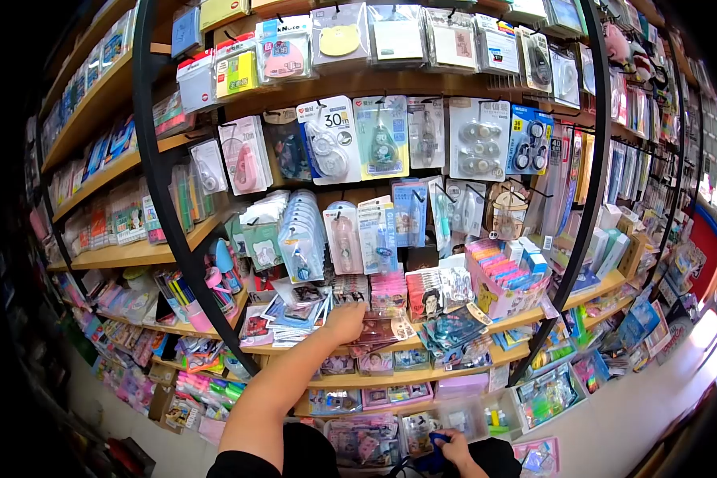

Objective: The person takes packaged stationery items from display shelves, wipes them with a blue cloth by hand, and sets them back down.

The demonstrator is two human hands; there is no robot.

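My left hand reaches to the shelf, its fingers curled down among small flat packets. Right beside it is a dark reddish packet, and just behind are a stack of dark-edged packets and a pink bundle. What the left fingers hold, if anything, is hidden. Low at the front of my body, my right hand is closed on a dark blue item, whose kind I cannot make out. Picture-covered cards lie fanned out left of my left hand.
Correction-tape packs and sticky-note packs hang on hooks above. A pink basket of boxes stands to the right. Black uprights frame the shelves, with plastic bins below.
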